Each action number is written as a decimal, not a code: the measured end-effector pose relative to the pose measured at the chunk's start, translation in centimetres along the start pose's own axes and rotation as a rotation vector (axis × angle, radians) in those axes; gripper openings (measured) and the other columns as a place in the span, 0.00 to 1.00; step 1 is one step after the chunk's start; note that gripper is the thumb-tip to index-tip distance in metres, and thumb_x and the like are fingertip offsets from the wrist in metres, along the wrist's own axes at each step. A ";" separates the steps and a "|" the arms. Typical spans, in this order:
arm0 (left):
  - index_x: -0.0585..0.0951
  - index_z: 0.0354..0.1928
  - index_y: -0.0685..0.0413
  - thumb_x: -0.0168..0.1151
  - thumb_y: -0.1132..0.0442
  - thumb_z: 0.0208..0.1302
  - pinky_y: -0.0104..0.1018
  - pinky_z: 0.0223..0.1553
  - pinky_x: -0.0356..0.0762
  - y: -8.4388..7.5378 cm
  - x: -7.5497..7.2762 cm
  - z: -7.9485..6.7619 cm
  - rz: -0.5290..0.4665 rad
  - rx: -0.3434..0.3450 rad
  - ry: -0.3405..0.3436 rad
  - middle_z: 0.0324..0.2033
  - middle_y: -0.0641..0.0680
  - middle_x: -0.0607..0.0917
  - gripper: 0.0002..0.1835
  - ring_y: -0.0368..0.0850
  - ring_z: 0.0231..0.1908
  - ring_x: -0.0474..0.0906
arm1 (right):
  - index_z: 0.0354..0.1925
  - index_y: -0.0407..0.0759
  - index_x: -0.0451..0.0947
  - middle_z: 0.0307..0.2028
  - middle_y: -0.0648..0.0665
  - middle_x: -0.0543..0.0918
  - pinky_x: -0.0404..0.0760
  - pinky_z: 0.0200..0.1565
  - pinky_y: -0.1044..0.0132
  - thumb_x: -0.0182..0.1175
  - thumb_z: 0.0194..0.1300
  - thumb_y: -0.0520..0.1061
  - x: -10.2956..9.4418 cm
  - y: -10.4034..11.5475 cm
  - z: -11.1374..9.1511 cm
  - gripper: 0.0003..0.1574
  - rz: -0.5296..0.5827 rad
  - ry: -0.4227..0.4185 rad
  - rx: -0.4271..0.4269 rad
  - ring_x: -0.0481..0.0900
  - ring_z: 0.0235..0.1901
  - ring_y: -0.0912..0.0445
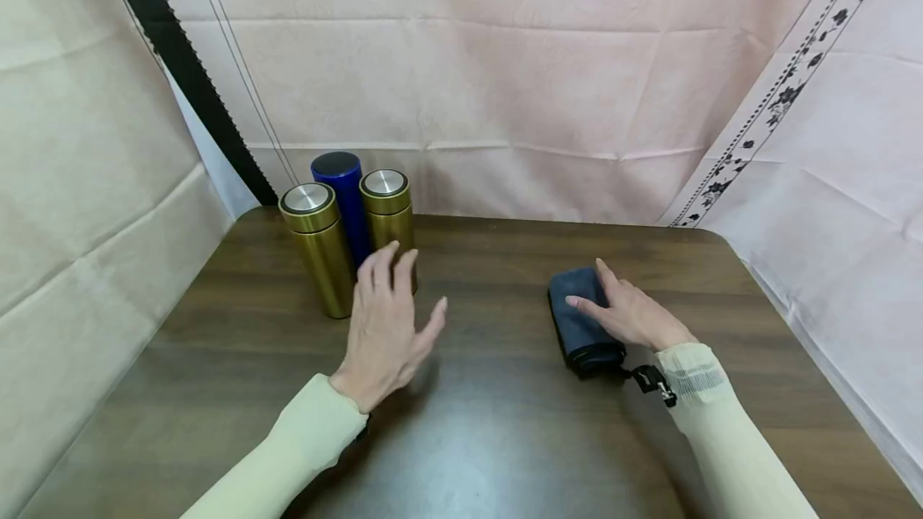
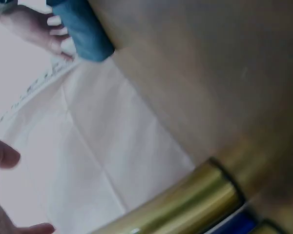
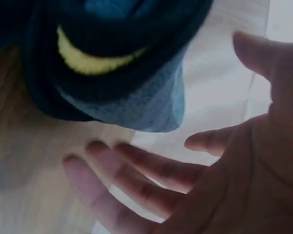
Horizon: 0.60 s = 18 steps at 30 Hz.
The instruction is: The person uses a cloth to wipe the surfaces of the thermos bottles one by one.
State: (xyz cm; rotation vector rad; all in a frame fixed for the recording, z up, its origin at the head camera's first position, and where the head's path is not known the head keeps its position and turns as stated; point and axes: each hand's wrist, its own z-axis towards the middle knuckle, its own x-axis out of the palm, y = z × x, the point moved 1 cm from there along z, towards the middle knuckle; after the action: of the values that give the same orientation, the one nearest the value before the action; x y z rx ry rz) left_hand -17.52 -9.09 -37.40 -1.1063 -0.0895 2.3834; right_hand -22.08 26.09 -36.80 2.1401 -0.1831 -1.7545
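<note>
My left hand (image 1: 382, 327) reaches over the table with its fingers spread, just in front of the right gold flask (image 1: 392, 219); whether it touches the flask I cannot tell. Beside that stand a second gold flask (image 1: 317, 255) and, behind, a blue flask (image 1: 346, 199) with a dark lid. All three are upright. A folded or rolled blue-grey cloth (image 1: 582, 319) lies on the right. Above and beside its right edge is my right hand (image 1: 638, 312), thumb and fingers apart. The right wrist view shows those fingers (image 3: 146, 190) loosely extended near the cloth (image 3: 132, 105), not gripping it.
The brown wooden table (image 1: 490, 439) has rounded far corners. Pale pink cloth (image 1: 534, 86) hangs behind it, with white cloth (image 1: 851, 207) on the right and cream cloth (image 1: 94, 207) on the left. A small black clip (image 1: 652, 383) sits by my right cuff.
</note>
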 end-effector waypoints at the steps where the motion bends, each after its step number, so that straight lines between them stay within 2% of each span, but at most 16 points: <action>1: 0.67 0.69 0.62 0.58 0.43 0.67 0.58 0.67 0.68 0.0 -0.2 0.5 -0.013 -0.006 -0.051 0.69 0.68 0.66 0.37 0.66 0.67 0.62 | 0.80 0.33 0.34 0.76 0.23 0.53 0.59 0.71 0.31 0.44 0.71 0.79 0.0 -0.2 0.2 0.68 0.005 0.012 0.004 0.56 0.74 0.27; 4: 0.67 0.66 0.63 0.60 0.48 0.64 0.55 0.65 0.69 0.2 -1.0 1.9 -0.055 -0.046 -0.174 0.66 0.68 0.65 0.35 0.66 0.63 0.62 | 0.79 0.28 0.35 0.76 0.21 0.53 0.61 0.72 0.34 0.48 0.70 0.79 0.3 -0.6 0.8 0.70 0.022 0.044 0.018 0.57 0.74 0.29; 10: 0.61 0.69 0.63 0.64 0.51 0.62 0.56 0.70 0.62 1.1 -2.1 5.1 -0.096 -0.113 -0.303 0.67 0.69 0.61 0.39 0.67 0.65 0.59 | 0.78 0.24 0.37 0.75 0.20 0.52 0.61 0.72 0.33 0.53 0.69 0.76 0.9 -1.1 1.4 0.72 0.063 0.084 0.053 0.56 0.74 0.28; 14: 0.60 0.69 0.65 0.65 0.54 0.63 0.54 0.69 0.64 1.4 -2.2 6.6 -0.126 -0.148 -0.325 0.65 0.69 0.63 0.39 0.65 0.63 0.61 | 0.76 0.23 0.45 0.72 0.19 0.60 0.70 0.67 0.35 0.56 0.66 0.77 0.9 -1.2 1.7 0.71 0.073 0.105 0.076 0.65 0.70 0.29; 18: 0.59 0.71 0.65 0.65 0.53 0.66 0.52 0.66 0.70 1.1 -1.9 7.7 -0.129 -0.202 -0.275 0.65 0.68 0.65 0.39 0.64 0.63 0.63 | 0.73 0.24 0.54 0.64 0.23 0.73 0.78 0.58 0.43 0.59 0.65 0.76 0.8 -1.6 2.0 0.66 0.107 0.110 0.098 0.77 0.58 0.37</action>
State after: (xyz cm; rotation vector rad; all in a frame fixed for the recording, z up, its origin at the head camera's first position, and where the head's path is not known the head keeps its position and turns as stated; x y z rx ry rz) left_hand -22.56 -9.83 -31.22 -0.8224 -0.4910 2.4342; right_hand -24.07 26.91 -38.42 2.2442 -0.3541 -1.5943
